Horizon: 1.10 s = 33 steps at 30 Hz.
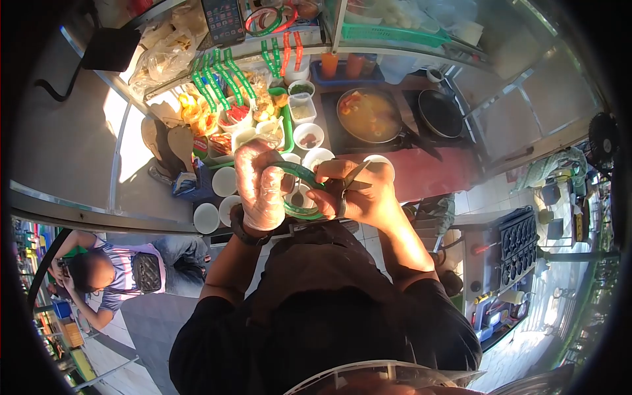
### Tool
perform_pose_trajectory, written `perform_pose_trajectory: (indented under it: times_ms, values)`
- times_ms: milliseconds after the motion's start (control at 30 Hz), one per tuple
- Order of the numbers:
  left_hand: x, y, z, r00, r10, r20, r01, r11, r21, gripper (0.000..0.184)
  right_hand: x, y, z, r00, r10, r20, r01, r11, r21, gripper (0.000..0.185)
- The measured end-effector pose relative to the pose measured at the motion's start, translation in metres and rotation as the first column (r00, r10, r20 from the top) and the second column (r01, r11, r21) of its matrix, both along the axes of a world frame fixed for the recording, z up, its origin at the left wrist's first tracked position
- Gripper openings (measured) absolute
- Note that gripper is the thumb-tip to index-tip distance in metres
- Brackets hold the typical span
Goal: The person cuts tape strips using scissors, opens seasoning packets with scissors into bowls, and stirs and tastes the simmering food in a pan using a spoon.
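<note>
My left hand (258,191), in a clear plastic glove, is closed around the left side of a roll of green tape (299,212). On the roll's right side the fingers of my right hand (372,191) pinch near the tape. A dark pair of scissors (355,178) is also in my right hand, its blades pointing up and right. Both hands are over white bowls on the counter, one of them a bowl of reddish pieces (308,136). Strips of green printed tape (224,79) and red tape (293,52) hang from the shelf edge beyond.
A pan of orange soup (368,115) sits on a burner, with a black pan (441,113) to its right. Wooden spoons (179,145) and ingredient tubs stand left. A phone (224,23) and more tape rolls (266,20) are on the shelf. Another person (131,266) is at lower left.
</note>
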<state>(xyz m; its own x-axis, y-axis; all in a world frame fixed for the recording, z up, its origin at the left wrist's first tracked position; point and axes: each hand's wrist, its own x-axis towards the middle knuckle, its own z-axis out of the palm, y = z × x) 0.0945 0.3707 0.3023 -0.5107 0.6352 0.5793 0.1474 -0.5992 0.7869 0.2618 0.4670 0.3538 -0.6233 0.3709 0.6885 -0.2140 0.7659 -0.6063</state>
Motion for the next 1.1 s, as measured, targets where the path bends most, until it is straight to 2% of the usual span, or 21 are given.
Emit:
perform_pose_trajectory:
  times_ms: [33, 100, 133, 200, 233, 300, 333, 400, 467, 633, 700, 733, 800, 867, 967, 1000, 1033, 1067, 1100]
  values:
    - [0.004, 0.001, 0.0, 1.0, -0.004, -0.002, 0.004, 1.0, 0.001, 0.05, 0.003, 0.001, -0.001, 1.0, -0.004, -0.002, 0.004, 1.0, 0.001, 0.027]
    - [0.011, 0.002, 0.0, 0.99, -0.099, 0.103, 0.1, 0.995, -0.003, 0.049, 0.01, 0.005, -0.006, 0.998, 0.058, 0.014, -0.057, 0.997, -0.044, 0.025]
    - [0.011, 0.005, 0.0, 0.99, -0.103, 0.101, 0.104, 0.995, -0.006, 0.049, 0.013, 0.004, -0.011, 0.994, 0.078, 0.072, -0.075, 0.996, -0.041, 0.028]
    - [0.01, 0.01, 0.0, 0.996, -0.085, 0.006, 0.085, 0.996, 0.022, 0.049, 0.015, 0.009, -0.017, 0.999, 0.052, 0.007, -0.052, 0.999, 0.012, 0.026]
    - [0.011, 0.009, 0.0, 0.991, -0.121, 0.063, 0.123, 0.992, -0.041, 0.049, 0.019, 0.01, -0.016, 0.999, 0.052, 0.007, -0.052, 0.999, 0.009, 0.026]
    - [0.015, 0.009, 0.005, 0.984, -0.146, 0.097, 0.153, 0.986, -0.07, 0.046, 0.026, 0.014, -0.01, 0.994, 0.103, 0.022, -0.096, 0.972, -0.212, 0.024]
    - [0.017, 0.01, 0.008, 0.976, -0.173, 0.131, 0.185, 0.978, -0.091, 0.043, 0.026, 0.017, -0.006, 0.994, 0.104, 0.018, -0.098, 0.973, -0.211, 0.024]
    - [0.017, 0.016, 0.001, 0.973, -0.211, 0.092, 0.218, 0.974, -0.067, 0.041, 0.025, 0.024, -0.001, 0.994, 0.107, -0.019, -0.108, 0.991, -0.079, 0.027]
    - [0.02, 0.02, -0.003, 0.992, -0.112, 0.055, 0.116, 0.989, -0.089, 0.05, 0.029, 0.026, -0.003, 0.995, 0.101, -0.01, -0.101, 0.992, -0.07, 0.03]
    - [0.033, 0.022, 0.004, 0.992, -0.111, 0.067, 0.117, 0.989, -0.087, 0.049, 0.037, 0.034, -0.014, 1.0, -0.02, -0.008, 0.02, 1.0, -0.016, 0.033]
    - [0.036, 0.025, 0.002, 0.992, -0.103, 0.077, 0.11, 0.99, -0.093, 0.05, 0.043, 0.035, -0.015, 1.0, -0.004, 0.007, 0.004, 0.998, -0.059, 0.032]
    - [0.04, 0.028, 0.001, 0.993, -0.09, 0.078, 0.095, 0.993, -0.068, 0.039, 0.045, 0.038, -0.016, 0.999, 0.017, 0.03, -0.014, 0.994, -0.107, 0.031]
    - [0.047, 0.031, 0.003, 0.993, -0.083, 0.083, 0.089, 0.993, -0.075, 0.039, 0.047, 0.043, -0.016, 1.0, 0.011, -0.027, -0.012, 1.0, -0.029, 0.026]
    - [0.048, 0.034, -0.001, 0.993, -0.098, 0.063, 0.104, 0.99, -0.096, 0.041, 0.052, 0.043, -0.015, 0.998, 0.044, -0.044, -0.049, 0.99, -0.131, 0.022]
    - [0.057, 0.038, -0.002, 0.994, -0.08, 0.076, 0.086, 0.993, -0.078, 0.043, 0.058, 0.051, -0.021, 0.992, 0.109, -0.059, -0.112, 0.992, -0.059, 0.019]
    - [0.061, 0.04, 0.003, 0.996, -0.066, 0.067, 0.07, 0.996, -0.06, 0.043, 0.064, 0.047, -0.017, 0.989, 0.151, 0.001, -0.149, 0.977, -0.15, 0.029]
    - [0.062, 0.043, 0.002, 0.993, -0.092, 0.07, 0.094, 0.995, -0.028, 0.044, 0.067, 0.048, -0.018, 0.992, 0.124, -0.014, -0.125, 0.989, -0.085, 0.029]
    - [0.063, 0.042, 0.003, 0.989, -0.126, 0.081, 0.131, 0.989, -0.069, 0.043, 0.071, 0.052, -0.02, 0.995, 0.097, -0.029, -0.098, 0.995, -0.014, 0.029]
    - [0.066, 0.043, 0.004, 0.983, -0.153, 0.097, 0.162, 0.983, -0.089, 0.042, 0.075, 0.053, -0.021, 0.994, 0.089, -0.058, -0.093, 0.994, -0.057, 0.026]
